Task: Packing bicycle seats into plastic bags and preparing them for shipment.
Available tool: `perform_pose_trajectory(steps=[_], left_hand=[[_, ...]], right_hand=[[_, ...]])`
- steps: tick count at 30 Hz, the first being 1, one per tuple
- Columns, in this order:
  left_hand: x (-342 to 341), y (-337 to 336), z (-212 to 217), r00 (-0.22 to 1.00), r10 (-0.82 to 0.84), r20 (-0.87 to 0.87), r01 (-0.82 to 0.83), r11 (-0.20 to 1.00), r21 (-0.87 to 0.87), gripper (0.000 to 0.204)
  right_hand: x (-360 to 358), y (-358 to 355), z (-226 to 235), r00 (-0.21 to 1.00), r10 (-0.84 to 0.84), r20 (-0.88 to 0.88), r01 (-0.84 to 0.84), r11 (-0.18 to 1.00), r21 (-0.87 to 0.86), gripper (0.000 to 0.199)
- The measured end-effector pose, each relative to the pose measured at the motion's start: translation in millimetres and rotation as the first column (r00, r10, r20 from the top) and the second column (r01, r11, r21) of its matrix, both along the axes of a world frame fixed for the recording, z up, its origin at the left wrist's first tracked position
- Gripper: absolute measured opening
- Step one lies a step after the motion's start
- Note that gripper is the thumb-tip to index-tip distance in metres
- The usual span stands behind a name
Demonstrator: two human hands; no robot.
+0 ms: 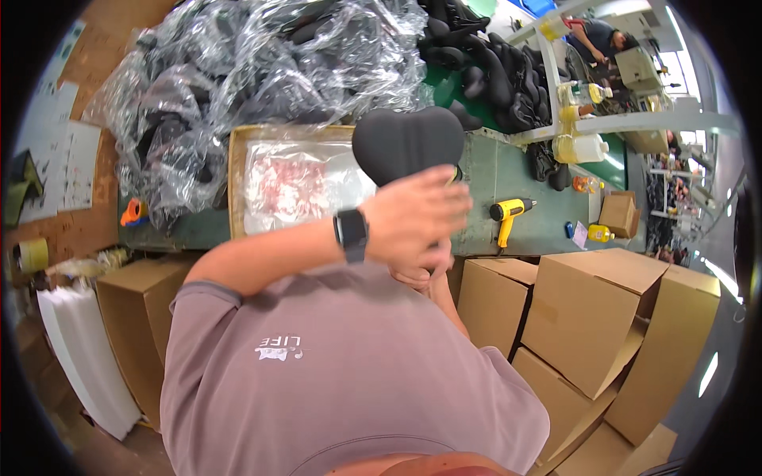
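A black bicycle saddle (409, 147) is in front of my chest, its broad rear end pointing away from me. Across its narrower part lies my left hand (421, 214), fingers stretched to the right and slightly blurred. A small yellowish bit shows by those fingertips, too small to name. Lower down, close to my shirt, my right hand (414, 274) has its fingers curled round the saddle's near end, which is mostly hidden by my hands. Beneath the saddle is a shallow cardboard tray (236, 182) holding clear plastic bags (290, 186) with reddish print.
Black saddles in clear plastic wrap (270, 63) are heaped behind the tray; more bare saddles (508, 79) lie at the far right. A yellow heat gun (510, 214) rests on the green table (476, 230). Cardboard boxes (587, 309) flank me. Another person (599, 38) sits far right.
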State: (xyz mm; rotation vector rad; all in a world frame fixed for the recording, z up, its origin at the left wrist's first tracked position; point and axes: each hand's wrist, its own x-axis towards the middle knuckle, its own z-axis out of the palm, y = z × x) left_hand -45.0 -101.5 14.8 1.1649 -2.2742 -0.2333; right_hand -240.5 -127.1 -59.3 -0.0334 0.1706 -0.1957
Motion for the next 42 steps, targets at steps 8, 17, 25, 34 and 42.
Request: perform_pose_trajectory(steps=[8,17,25,34,42], left_hand=[[108,7,-29,0.670,0.696,-0.259,-0.695,0.710,0.114,0.054],[47,44,-89,0.493,0.591,-0.638,-0.306,0.804,0.509,0.042],[16,44,-251,0.302,0.928,-0.220,-0.740,0.374,0.559,0.036],[22,120,-432,0.167,0.854,0.493,-0.850,-0.128,0.511,0.037],[12,115,-237,-0.153,0.760,-0.631,-0.359,0.552,0.752,0.017]], right_hand=[[-9,55,17,0.998,0.067,0.003,-0.067,0.996,-0.059,0.091],[-51,56,0,0.991,0.085,-0.105,-0.098,0.988,-0.123,0.089],[-107,44,1,0.947,-0.046,-0.317,-0.033,0.971,-0.238,0.088],[-158,-19,-43,0.555,-0.720,-0.417,-0.144,0.410,-0.901,0.039],[-138,-16,-115,0.547,-0.728,-0.414,-0.049,0.466,-0.883,0.046]])
